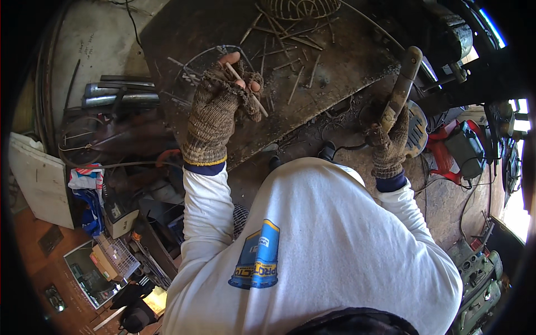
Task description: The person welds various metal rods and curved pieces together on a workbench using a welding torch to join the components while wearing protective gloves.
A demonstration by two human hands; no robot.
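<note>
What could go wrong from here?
1. The left hand, in a brown knit glove, grips a thin pale rod with bare fingertips exposed; scrapes seem possible.
2. Thin grey-brown rods lie loose on the dark flat tabletop; a knock could scatter them.
3. The right hand holds a worn brown long-handled tool; a slip might drop it.

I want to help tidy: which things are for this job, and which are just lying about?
Probably this job: thin rod in left hand; long tool in right hand; table; loose rods.

Seemingly just lying about: silvery pipes; cardboard box.
</note>
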